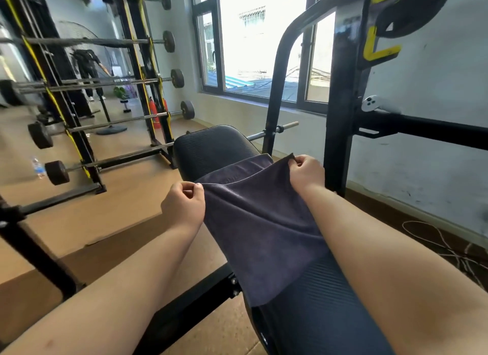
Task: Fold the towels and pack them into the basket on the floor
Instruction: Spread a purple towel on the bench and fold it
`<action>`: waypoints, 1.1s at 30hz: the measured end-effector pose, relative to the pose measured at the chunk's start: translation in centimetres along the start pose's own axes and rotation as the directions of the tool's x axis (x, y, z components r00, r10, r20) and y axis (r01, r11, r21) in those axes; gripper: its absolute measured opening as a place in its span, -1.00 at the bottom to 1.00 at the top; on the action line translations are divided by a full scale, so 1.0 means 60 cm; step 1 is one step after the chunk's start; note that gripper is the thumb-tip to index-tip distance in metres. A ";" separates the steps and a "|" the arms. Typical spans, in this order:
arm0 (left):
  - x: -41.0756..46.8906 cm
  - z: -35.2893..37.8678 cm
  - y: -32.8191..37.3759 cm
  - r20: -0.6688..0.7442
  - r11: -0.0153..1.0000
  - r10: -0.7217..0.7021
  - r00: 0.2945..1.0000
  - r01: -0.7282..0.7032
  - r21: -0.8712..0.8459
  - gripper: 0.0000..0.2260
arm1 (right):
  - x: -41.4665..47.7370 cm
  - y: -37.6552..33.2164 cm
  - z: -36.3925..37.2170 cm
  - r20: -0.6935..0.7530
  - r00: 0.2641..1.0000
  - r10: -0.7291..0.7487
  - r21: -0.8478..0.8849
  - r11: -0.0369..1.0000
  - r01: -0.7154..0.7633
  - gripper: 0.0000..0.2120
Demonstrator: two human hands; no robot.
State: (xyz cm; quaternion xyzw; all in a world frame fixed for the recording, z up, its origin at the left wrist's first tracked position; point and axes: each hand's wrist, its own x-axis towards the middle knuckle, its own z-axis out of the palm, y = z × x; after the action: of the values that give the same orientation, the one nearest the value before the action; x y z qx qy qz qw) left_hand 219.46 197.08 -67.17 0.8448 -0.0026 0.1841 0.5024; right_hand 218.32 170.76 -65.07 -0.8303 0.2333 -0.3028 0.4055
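Note:
A dark grey towel [260, 222] lies lengthwise along the black padded weight bench [211, 148]. My left hand [183, 205] pinches the towel's left corner between thumb and fingers. My right hand [306, 172] pinches the other corner, a little farther along the bench. The edge between my hands is lifted and sags over a lower layer of the towel, whose far edge shows flat on the pad. The near end of the towel hangs off the bench's left side. No basket is in view.
The bench's black upright frame [340, 117] rises just right of my right hand, with a yellow hook and a plate above. A barbell rack [148, 90] stands at the left on the wooden floor. A water bottle [38, 167] sits far left. Cables [449, 249] lie at the right.

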 end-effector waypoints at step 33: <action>0.110 0.020 -0.066 0.044 0.974 -0.098 0.994 0.105 -0.201 -0.86 | 0.137 0.020 0.140 0.316 0.898 0.306 0.057 0.939 -0.340 -0.50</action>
State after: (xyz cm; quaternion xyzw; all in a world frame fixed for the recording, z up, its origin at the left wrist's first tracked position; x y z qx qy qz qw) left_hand 226.74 199.20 -68.95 0.7912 0.0131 0.1428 0.5945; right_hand 229.75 169.36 -67.55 -0.7929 0.2857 -0.1129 0.5263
